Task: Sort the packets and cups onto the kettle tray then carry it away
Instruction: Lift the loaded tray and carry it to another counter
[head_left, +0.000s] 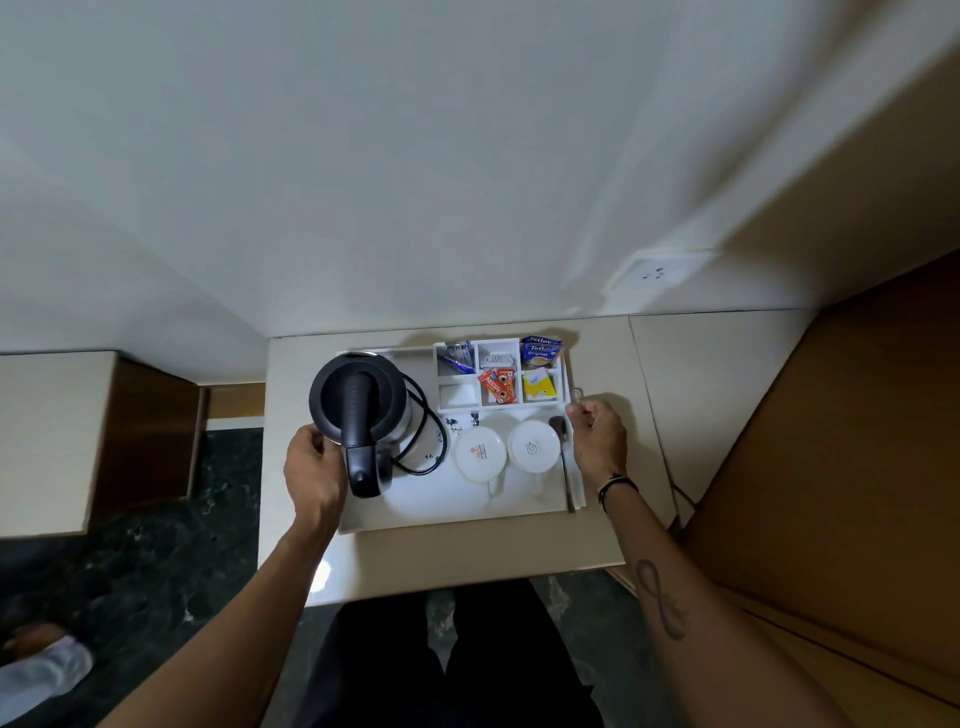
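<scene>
- A pale desk (415, 556) stands against a white wall; dark marbled floor lies below, a wall socket (660, 273) up to the right.
- The white tray (447, 514) sits on the desk between both hands, its long sides running left to right.
- The left hand (314, 470) is closed over the tray's left edge, just beside the kettle.
- The right hand (597, 441) is at the tray's right edge, fingers curled; whether it grips the rim I cannot tell.
- The kettle (358, 410), black lid and handle over a metal body, occupies the tray's left part, its black cord (431, 441) looped beside it.
- Two white cups (480, 453) stand side by side at the front right of the tray, touching or nearly so.
- A divided white organiser (457, 396) fills the rear right, holding packets (497, 387): blue, orange, yellow and white, sorted by compartment.
- A spoon (561, 452) lies along the right edge, between the cups and the right hand.
- A dark band circles the right wrist.
</scene>
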